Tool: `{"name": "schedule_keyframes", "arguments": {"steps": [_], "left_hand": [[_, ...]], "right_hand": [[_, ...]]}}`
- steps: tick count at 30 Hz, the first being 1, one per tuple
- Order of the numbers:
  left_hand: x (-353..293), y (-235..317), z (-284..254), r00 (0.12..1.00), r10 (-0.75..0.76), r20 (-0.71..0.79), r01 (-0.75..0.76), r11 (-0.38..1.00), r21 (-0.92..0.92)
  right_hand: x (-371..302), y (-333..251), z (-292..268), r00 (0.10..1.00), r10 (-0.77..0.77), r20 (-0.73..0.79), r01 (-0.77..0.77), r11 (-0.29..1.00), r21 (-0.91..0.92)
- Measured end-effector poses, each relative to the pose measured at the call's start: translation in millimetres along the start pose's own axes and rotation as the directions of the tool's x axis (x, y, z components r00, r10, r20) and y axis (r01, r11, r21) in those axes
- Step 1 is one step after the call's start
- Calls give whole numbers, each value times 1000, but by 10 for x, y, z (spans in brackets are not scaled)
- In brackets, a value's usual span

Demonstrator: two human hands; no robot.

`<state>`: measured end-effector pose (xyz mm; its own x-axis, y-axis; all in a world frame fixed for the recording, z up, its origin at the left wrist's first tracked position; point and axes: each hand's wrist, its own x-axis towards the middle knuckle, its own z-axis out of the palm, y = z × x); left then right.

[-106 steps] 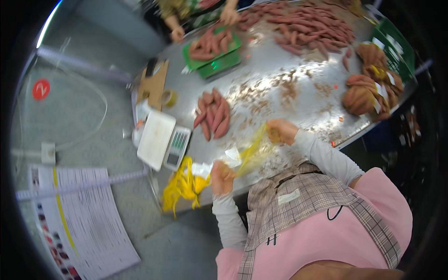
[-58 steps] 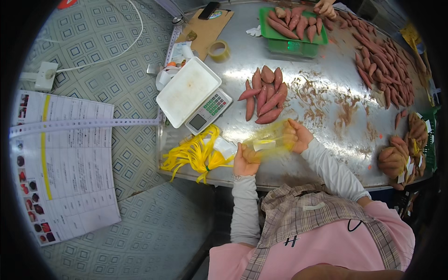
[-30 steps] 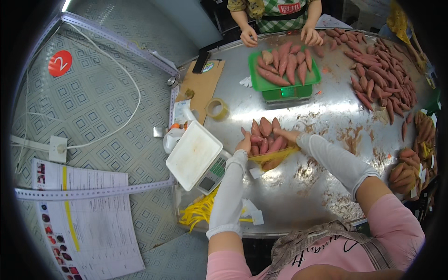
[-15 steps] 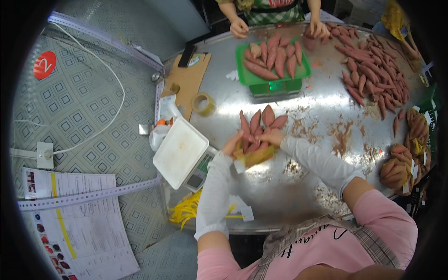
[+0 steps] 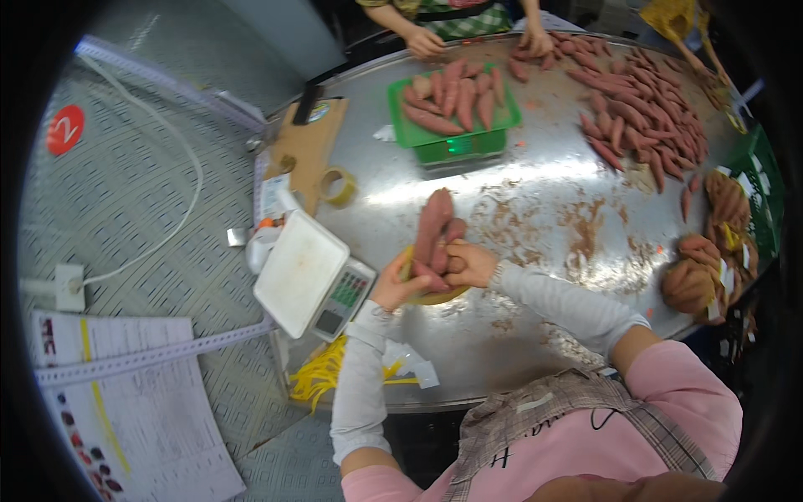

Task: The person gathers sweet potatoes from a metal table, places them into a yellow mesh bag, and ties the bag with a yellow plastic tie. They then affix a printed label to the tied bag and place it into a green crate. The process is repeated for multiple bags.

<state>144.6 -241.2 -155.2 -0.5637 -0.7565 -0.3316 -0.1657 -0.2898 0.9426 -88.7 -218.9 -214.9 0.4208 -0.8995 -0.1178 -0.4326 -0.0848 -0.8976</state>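
Low over the metal table, my two hands hold a yellow mesh bag with several reddish sweet potatoes in its mouth. The long ones stick out on the far side. My left hand grips the bag's left edge, its thumb against a sweet potato. On the right side, my right hand is closed at the bag's edge, fingers over the sweet potatoes; the exact grip is partly hidden. Left of my left hand stands a white scale with a bare pan.
Beyond are a green scale tray of sweet potatoes and a co-worker's hands. A sweet potato pile lies far right; filled mesh bags nearer. Tape, yellow strips and a clipboard lie left.
The sweet potatoes that fanned out beyond the bag are now bunched together between my hands. My hands have turned around the bag. The whole view has shifted slightly.
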Motion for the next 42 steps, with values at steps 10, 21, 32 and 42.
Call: {"name": "schedule_keyframes", "arguments": {"steps": [10, 21, 32, 42], "left_hand": [[-421, -287, 282, 762, 544, -351, -151, 676, 721], [-1199, 81, 276, 520, 316, -793, -352, 926, 138], [-1694, 67, 1518, 655, 31, -755, -431, 836, -339], [-1726, -58, 1757, 728, -106, -677, -374, 767, -522]], "right_hand": [[-224, -870, -90, 981, -194, 6, 194, 981, 1], [-1018, -1036, -35, 996, 71, -53, -33, 858, 513], [-1527, -300, -52, 885, 392, -250, -174, 778, 604], [190, -677, 87, 999, 20, -39, -28, 979, -204]]}}
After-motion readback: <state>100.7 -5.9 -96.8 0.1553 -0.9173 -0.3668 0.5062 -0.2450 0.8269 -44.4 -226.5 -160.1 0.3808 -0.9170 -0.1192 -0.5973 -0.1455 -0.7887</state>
